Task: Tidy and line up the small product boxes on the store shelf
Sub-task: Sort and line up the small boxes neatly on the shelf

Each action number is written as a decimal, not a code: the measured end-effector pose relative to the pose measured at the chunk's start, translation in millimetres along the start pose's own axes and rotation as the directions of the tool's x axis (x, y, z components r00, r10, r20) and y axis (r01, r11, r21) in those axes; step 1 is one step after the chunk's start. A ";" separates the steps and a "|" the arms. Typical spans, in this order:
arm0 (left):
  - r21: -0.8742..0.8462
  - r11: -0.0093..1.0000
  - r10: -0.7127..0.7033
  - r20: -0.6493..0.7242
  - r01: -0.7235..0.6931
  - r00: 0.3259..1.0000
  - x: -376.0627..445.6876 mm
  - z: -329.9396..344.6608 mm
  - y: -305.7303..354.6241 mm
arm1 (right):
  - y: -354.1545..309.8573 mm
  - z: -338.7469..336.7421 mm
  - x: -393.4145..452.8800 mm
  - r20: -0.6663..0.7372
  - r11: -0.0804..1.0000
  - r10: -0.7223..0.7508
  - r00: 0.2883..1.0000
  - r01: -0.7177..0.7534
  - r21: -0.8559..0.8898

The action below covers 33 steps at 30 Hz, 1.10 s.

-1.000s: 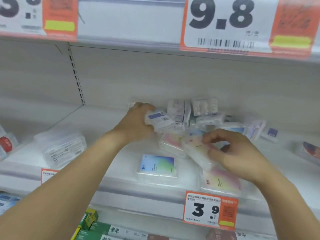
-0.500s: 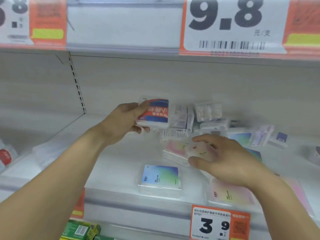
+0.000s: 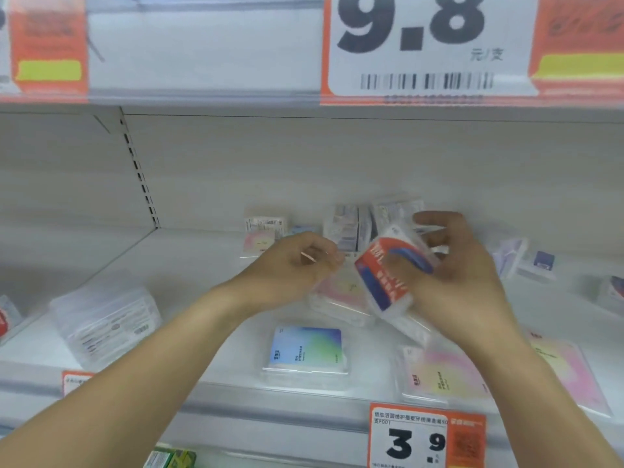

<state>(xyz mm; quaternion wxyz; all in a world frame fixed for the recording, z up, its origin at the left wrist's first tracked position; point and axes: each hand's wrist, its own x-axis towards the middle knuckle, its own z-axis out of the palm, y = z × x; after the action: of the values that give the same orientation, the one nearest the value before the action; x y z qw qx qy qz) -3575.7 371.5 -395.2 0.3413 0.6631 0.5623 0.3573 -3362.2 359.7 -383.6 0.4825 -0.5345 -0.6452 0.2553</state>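
above the shelf's front edge (image 3: 270, 396), right hand (image 3: 466, 278) fingers grip the red-blue box (image 3: 385, 278); left hand (image 3: 290, 268) fingers curl, holding nothing.

Motion blur smears the print on the red-and-blue clear plastic box (image 3: 388, 275), the right hand (image 3: 462, 282) hides the clear boxes behind it, and the orange-and-white price label reading 3.9 (image 3: 427, 437) is cut off by the bottom edge.

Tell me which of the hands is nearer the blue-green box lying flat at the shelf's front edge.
Left. The left hand hangs just above and behind the blue-green box, slightly to its left. The right hand, gripping the red-and-blue box, is farther off to the right.
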 end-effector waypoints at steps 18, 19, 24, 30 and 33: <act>0.815 0.410 0.202 0.357 -0.410 0.912 -35.9 167.2 88.8 | 72.1 -240.8 -35.1 -0.601 0.944 0.188 0.777 -0.312 -0.108; 0.809 0.427 0.186 0.359 -0.405 0.914 -35.6 167.7 90.7 | 76.7 -247.7 -37.3 -0.581 0.927 0.182 0.793 -0.336 -0.168; 0.833 0.439 0.096 0.329 -0.336 0.940 -33.8 170.7 105.9 | 91.2 -265.8 -42.8 -0.454 0.831 0.250 0.855 -0.430 -0.352; 0.861 0.426 0.019 0.298 -0.277 0.954 -29.3 184.4 118.5 | 95.2 -267.6 -42.2 -0.227 0.772 0.250 0.941 -0.335 -0.541; 0.875 0.404 0.034 0.277 -0.267 0.960 -30.0 187.4 116.0 | 102.8 -260.3 -32.7 -0.186 0.760 0.196 0.963 -0.269 -0.592</act>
<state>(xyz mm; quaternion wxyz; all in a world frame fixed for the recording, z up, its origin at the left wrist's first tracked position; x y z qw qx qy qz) -3360.1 316.7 -394.7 -0.0447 0.8242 0.5626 -0.0468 -3084.7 311.3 -376.7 0.2836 -0.7510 -0.5932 0.0604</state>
